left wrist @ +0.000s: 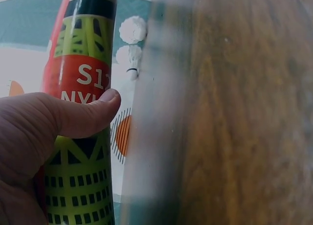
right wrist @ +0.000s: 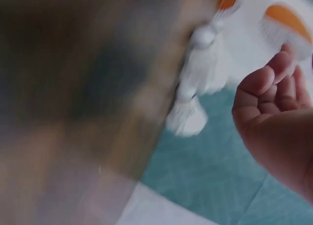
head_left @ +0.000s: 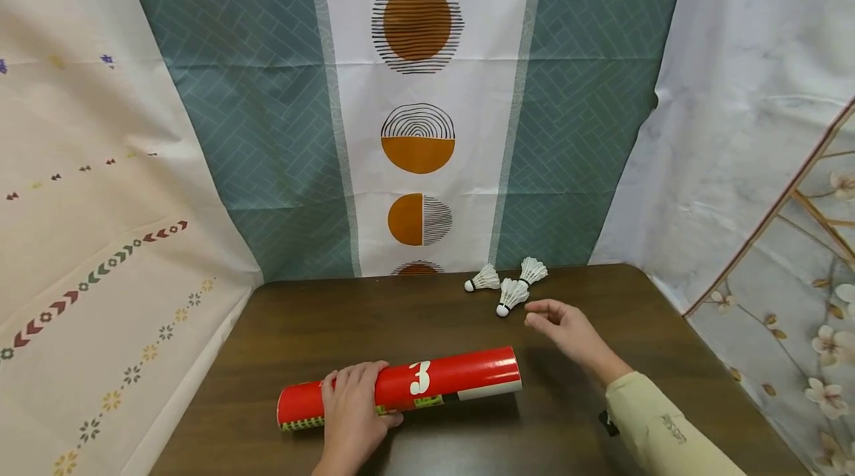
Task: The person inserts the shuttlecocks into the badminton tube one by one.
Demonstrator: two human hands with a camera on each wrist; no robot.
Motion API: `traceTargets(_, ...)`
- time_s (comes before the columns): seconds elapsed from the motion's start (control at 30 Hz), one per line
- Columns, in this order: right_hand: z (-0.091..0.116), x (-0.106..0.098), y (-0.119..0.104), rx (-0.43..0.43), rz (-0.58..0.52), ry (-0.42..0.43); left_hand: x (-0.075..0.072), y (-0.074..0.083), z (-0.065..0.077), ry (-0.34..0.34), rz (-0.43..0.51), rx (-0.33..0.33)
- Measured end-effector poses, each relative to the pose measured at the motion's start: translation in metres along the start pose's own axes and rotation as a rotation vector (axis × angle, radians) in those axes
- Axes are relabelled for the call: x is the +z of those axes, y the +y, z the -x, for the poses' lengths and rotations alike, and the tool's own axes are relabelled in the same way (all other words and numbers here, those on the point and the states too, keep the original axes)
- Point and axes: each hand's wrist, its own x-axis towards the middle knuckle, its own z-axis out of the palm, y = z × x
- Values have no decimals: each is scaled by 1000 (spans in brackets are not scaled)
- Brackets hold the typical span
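My left hand (head_left: 352, 408) grips a red shuttlecock tube (head_left: 470, 374) around its left half, with the tube lying sideways and its right end tilted a little away from me. In the left wrist view the thumb (left wrist: 90, 116) presses across the tube's green-and-red printed side. Three white shuttlecocks lie close together at the table's back edge: one on the left (head_left: 486, 278), one in front (head_left: 513, 295) and one behind (head_left: 533, 271). Just right of the front one hovers my right hand (head_left: 568, 329), its fingers loosely bent and holding nothing.
Everything is on a dark brown wooden table (head_left: 320, 327). A small black object (head_left: 608, 422) lies partly behind the right sleeve. A patterned curtain (head_left: 421, 90) hangs directly behind the table's back edge, with light cloths at both sides.
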Motion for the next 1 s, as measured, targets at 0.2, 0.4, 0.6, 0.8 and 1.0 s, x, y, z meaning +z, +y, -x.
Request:
traceTargets(0.2,-53,-6,13,-30,280,45,-1,-1,1,10,-8,11)
traceTargets(0.4,-89,2,15,-55,431,-5,0,-2,1,18,-4,14)
traceTargets(0.6,-101,10,18,14,462,-30,1,2,3,14,-3,17)
traceTargets(0.8,-98,16,20,2,433,40,-2,2,3,39,-19,33)
traceTargets(1.0,-86,13,18,43,381,76,-2,0,1,29,-18,23)
